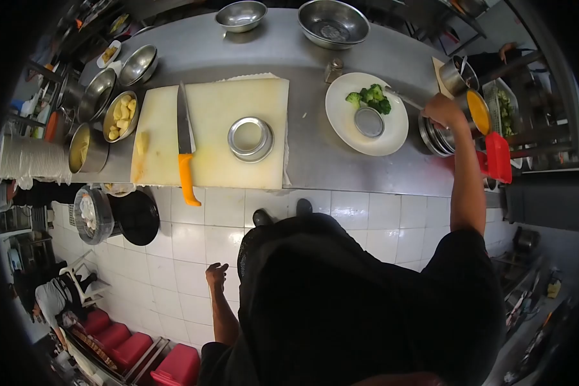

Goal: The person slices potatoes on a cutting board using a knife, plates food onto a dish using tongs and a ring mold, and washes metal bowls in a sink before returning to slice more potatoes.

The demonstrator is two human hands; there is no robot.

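Reaching in from the right of the white plate [395, 130] in the head view, the right hand [445, 110] seems closed around a metal utensil [405, 98], its tip near the broccoli [371, 98] on that plate. The left hand [217, 275] hangs well apart from the plate, loosely curled, apparently empty. A sideways push could shove florets into the round metal piece [369, 122] beside them.

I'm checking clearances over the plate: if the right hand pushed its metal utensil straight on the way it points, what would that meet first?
Most likely the broccoli on the white plate: the metal utensil in the right hand points there, though its height is unclear.
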